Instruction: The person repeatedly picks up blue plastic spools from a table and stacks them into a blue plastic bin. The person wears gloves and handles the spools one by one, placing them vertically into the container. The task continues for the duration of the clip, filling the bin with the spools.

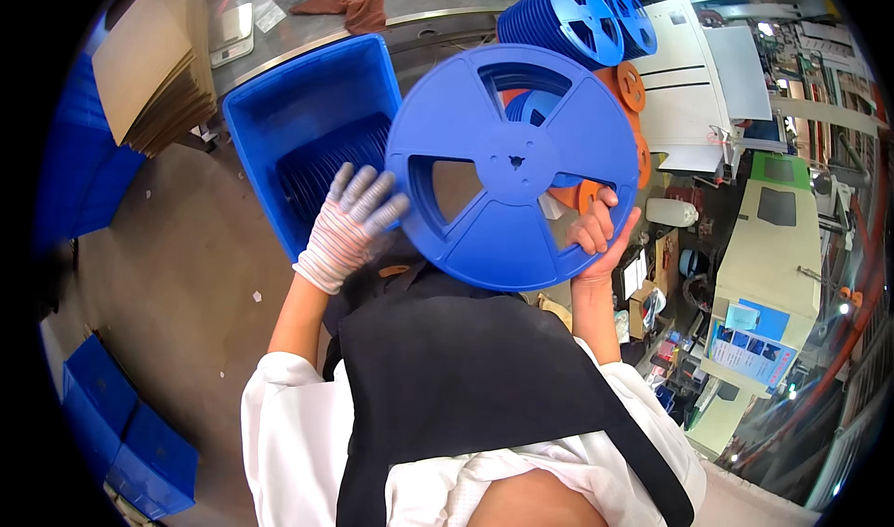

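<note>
A large blue plastic reel (507, 243) with wide cut-out windows is held up in front of my apron, its flat face toward me. Layered edges show inside its windows; I cannot tell whether several reels are stacked together. My bare right hand (598, 234) grips the lower right rim, fingers curled through a window. In a striped glove with grey fingertips, my left hand (354, 215) is open, fingers spread, close to the reel's left edge; contact is unclear. Beyond that hand is a blue bin (312, 66), with a row of dark blue reels (326, 168) standing on edge inside.
Blue reels (559, 20) are stacked at the back right, above orange reels (629, 85). Flattened cardboard (154, 71) is piled at the left. A grey bench (372, 6) bears a brown cloth (346, 4). Blue bins (130, 425) stand lower left; a pale machine (768, 248) stands right.
</note>
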### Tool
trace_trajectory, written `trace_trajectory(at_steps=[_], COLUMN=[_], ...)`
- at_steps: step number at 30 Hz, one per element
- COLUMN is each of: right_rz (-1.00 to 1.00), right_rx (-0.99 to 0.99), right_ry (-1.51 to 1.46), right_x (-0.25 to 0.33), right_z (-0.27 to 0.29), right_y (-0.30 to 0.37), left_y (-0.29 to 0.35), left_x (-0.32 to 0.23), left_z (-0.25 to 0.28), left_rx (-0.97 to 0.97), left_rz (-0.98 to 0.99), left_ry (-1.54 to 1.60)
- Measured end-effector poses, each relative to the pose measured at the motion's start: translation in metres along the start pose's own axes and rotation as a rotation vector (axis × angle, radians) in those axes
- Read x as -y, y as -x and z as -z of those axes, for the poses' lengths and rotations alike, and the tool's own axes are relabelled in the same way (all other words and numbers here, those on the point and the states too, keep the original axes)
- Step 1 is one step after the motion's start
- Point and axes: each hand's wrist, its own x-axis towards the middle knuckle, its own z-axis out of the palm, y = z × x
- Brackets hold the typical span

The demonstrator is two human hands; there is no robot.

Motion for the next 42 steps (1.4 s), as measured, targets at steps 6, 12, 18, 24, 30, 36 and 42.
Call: trace_trajectory(at_steps=[6,12,18,24,30,36,42], right_rz=[-0.053,-0.176,-0.281,-0.175,-0.123,-0.131,-0.192], right_rx=[0.071,0.091,0.027,0.011,-0.019,-0.326,-0.472], right_ry=[-0.072,-0.068,0.033,0.005,-0.135,0.601,0.917], right_x=[-0.006,-0.022,-0.032,-0.020,-0.012,-0.017,-0.010], right_z=[-0.005,-0.010,-0.017,-0.014,-0.019,-0.052,-0.011], right_y=[0.002,0.000,-0.004,-0.009,-0.037,-0.071,-0.062], left_y=[-0.014,-0.057,-0.111,-0.012,-0.019,-0.008,0.031], left_x=[-0.017,-0.028,-0.106,0.015,-0.020,-0.020,-0.031], left_z=[0.038,0.026,-0.014,-0.051,-0.005,-0.008,-0.001], left_rx=[0.190,-0.119,-0.099,0.067,0.158,0.096,-0.359], left_rz=[-0.112,0.313,0.041,0.365,-0.156,0.003,0.939], left_ry=[0.193,-0.024,0.351,0.090,0.248,0.438,1.778])
